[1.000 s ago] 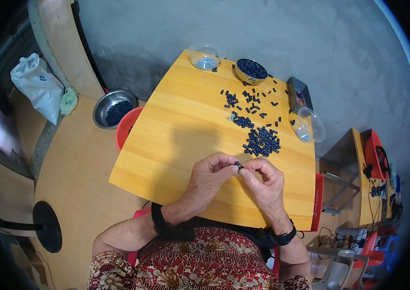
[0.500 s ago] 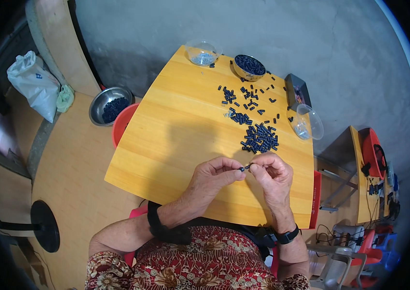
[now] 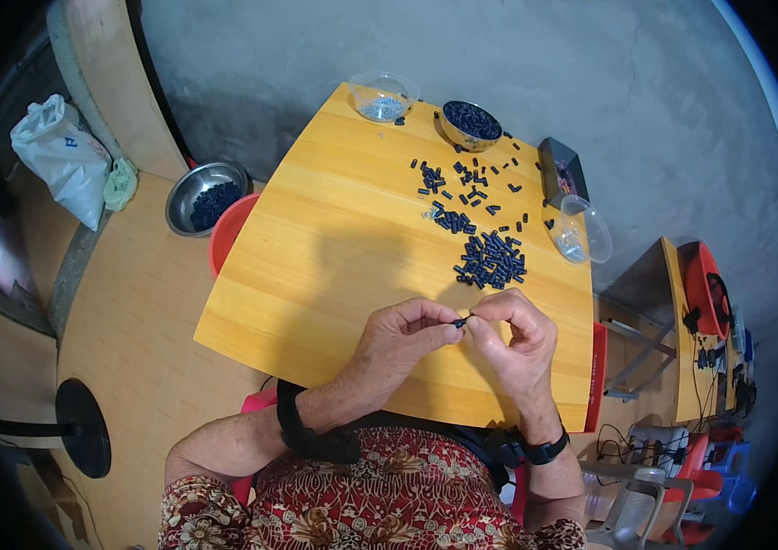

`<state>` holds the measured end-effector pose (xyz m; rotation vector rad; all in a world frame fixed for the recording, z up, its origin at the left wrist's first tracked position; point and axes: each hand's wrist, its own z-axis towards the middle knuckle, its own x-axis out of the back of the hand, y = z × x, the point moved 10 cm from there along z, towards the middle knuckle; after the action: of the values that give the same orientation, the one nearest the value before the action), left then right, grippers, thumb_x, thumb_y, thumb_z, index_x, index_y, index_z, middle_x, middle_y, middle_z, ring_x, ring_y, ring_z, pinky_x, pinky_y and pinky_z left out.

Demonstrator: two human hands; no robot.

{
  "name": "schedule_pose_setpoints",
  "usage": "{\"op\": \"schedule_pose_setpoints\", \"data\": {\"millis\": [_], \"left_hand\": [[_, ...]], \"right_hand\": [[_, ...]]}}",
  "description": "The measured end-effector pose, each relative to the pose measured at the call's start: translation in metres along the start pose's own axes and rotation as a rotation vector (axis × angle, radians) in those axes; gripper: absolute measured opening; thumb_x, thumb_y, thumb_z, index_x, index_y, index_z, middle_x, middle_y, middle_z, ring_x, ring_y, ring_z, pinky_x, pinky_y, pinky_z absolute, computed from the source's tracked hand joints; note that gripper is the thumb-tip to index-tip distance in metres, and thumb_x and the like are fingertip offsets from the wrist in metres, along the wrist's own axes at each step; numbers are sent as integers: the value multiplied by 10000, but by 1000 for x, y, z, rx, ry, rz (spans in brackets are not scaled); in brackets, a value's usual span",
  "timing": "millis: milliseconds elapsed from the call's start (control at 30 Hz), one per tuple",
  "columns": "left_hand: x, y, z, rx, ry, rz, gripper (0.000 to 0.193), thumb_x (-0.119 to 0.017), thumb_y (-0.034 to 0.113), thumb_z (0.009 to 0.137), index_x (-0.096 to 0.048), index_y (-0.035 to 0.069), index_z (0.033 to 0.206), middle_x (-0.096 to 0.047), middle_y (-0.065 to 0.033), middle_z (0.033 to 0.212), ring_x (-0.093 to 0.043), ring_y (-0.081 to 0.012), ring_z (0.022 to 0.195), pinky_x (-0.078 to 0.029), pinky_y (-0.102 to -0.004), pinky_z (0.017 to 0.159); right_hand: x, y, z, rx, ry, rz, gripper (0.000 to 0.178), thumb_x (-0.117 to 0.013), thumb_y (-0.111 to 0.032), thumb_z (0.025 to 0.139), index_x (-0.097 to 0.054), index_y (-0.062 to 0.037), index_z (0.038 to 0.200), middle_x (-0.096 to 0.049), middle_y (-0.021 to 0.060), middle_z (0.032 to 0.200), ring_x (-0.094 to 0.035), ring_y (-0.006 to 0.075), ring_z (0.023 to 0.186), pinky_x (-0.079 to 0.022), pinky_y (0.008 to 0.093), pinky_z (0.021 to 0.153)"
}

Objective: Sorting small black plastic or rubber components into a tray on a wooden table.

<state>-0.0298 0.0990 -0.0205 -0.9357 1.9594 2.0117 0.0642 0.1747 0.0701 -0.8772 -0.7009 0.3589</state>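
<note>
My left hand (image 3: pixel 400 341) and my right hand (image 3: pixel 515 337) meet fingertip to fingertip above the near part of a yellow wooden table (image 3: pixel 316 257). Between their fingertips they pinch one small dark blue piece (image 3: pixel 460 322). A heap of the same small dark blue pieces (image 3: pixel 492 260) lies just beyond my right hand, and more of them (image 3: pixel 462 188) are scattered farther back. Both wrists wear black bands.
At the table's far edge stand a clear bowl (image 3: pixel 383 96) and a metal bowl of dark pieces (image 3: pixel 471 124). A dark box (image 3: pixel 560 170) and a clear tipped container (image 3: pixel 580 231) sit at the right. A steel bowl (image 3: pixel 205 196), red stool (image 3: pixel 229 241) and white bag (image 3: pixel 59 158) are left.
Both hands have stayed together at the near edge, turning the small piece slightly between the fingertips; the view has shifted a little.
</note>
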Motion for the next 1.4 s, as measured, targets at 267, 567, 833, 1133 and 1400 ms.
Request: {"op": "schedule_pose_setpoints", "data": {"millis": [267, 567, 833, 1133, 1400], "left_hand": [[5, -3, -1, -40, 13, -46, 146, -651, 60, 902, -639, 11, 1039, -662, -34, 969, -613, -94, 904, -492, -237, 850], [11, -6, 4, 45, 43, -62, 133, -618, 109, 931, -642, 40, 1042, -658, -25, 988, -603, -82, 899, -489, -230, 845], [9, -11, 5, 120, -8, -187, 139, -611, 161, 940, -652, 83, 1047, -676, -25, 1020, -603, -80, 968, -479, -238, 862], [7, -17, 4, 222, -80, -45, 192, -590, 223, 960, -678, 79, 1051, -669, 7, 1018, -588, -67, 977, -455, -234, 887], [12, -12, 4, 193, -16, 18, 205, -602, 226, 958, -676, 70, 1068, -675, -7, 1028, -597, -73, 938, -460, -218, 869]], "right_hand": [[-8, -4, -9, 28, 120, -45, 73, -694, 41, 770, -637, 7, 802, -652, 100, 787, -638, 192, 730, -497, 287, 655], [-16, -1, -8, 77, 92, -89, 168, -710, 26, 766, -647, 14, 922, -659, 121, 866, -643, 233, 793, -508, 311, 710], [-25, -27, -3, 308, 35, -381, 350, -766, -7, 696, -616, -15, 1013, -647, 118, 888, -613, 297, 842, -480, 379, 751], [-21, -34, -6, 380, 21, -453, 328, -775, -18, 686, -625, -30, 977, -643, 92, 853, -611, 272, 789, -465, 376, 724], [-4, -6, 3, 112, -40, -186, 333, -767, -53, 725, -667, 1, 1038, -661, 152, 972, -624, 317, 879, -477, 376, 799]]}}
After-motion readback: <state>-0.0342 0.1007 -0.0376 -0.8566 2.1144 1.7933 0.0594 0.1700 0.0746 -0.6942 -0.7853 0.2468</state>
